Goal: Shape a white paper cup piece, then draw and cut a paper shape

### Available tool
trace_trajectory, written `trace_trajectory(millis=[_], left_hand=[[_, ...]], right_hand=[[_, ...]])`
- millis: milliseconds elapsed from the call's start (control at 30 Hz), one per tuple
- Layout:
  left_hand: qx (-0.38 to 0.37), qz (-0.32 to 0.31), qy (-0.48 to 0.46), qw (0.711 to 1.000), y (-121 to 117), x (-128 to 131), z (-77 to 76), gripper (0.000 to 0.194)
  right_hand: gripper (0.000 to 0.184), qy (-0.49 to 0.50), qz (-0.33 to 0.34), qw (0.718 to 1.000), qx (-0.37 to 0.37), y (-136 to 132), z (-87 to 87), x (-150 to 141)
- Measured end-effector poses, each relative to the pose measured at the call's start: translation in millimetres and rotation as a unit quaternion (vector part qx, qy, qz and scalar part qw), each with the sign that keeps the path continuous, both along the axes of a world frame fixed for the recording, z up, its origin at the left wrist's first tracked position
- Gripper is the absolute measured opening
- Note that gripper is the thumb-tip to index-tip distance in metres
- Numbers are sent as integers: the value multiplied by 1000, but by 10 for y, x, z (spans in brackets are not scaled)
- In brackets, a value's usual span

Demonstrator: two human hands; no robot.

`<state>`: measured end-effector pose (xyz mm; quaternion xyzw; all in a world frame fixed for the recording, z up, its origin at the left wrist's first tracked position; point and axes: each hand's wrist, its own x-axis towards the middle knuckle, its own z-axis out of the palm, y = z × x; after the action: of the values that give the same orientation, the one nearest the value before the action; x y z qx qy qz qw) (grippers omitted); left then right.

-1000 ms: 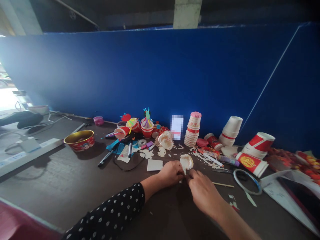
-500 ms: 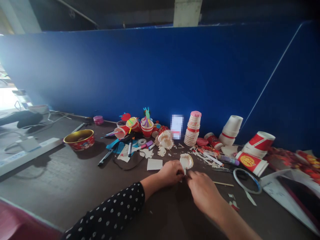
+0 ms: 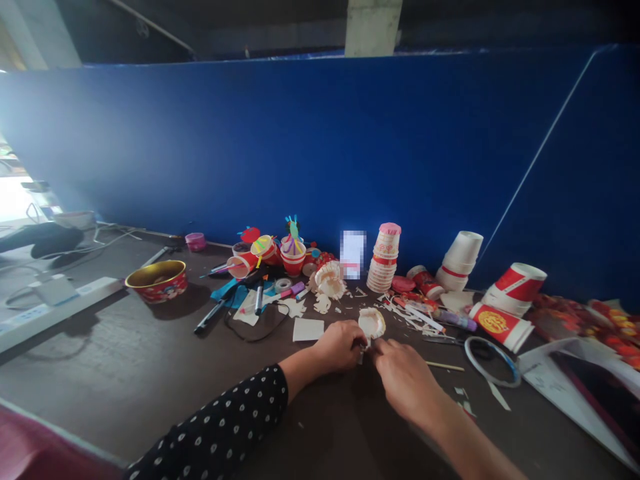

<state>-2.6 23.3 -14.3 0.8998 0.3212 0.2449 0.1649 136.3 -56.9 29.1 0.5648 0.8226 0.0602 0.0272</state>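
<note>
My left hand (image 3: 341, 345) has its fingers curled into a pinch at the lower edge of a round, frilled white paper piece (image 3: 371, 323), which looks like a cut paper cup bottom. A narrow part of it runs down between my two hands. Close beside, my right hand (image 3: 406, 377) is closed too, thumb and forefinger at the same spot; the fingertips are mostly hidden. A white paper square (image 3: 308, 329) lies left of my left hand. Another frilled paper form (image 3: 330, 280) with torn scraps sits farther back.
Stacked paper cups (image 3: 383, 267) stand by the blue partition (image 3: 320, 147), with more white cups (image 3: 460, 257) to the right. Scissors (image 3: 445, 340), a roll of tape (image 3: 493, 363) and a thin stick (image 3: 445, 366) lie rightward. A red-gold bowl (image 3: 157, 283) and power strip (image 3: 95, 293) are left.
Both hands stay at the paper piece with only slight finger movement. The whole view has shifted a little.
</note>
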Motion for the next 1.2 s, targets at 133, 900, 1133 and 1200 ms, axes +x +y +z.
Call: trace_trajectory(millis=[133,900,1133,1200], left_hand=[[2,7,-7,1000,2,9,-7,21],[-8,-8,-3,1000,11,27,12,13],[3,-9,15,1000,20,38,1,11],[7,-7,17,1000,18,40,2,12]], right_hand=[[38,2,-4,1000,-1,17,-8,-7],[38,63,-49,997,-16,56,-61,144],[33,-2,-49,999,17,-49,26,53],[36,-12,-55,998,4,-71,43,1]])
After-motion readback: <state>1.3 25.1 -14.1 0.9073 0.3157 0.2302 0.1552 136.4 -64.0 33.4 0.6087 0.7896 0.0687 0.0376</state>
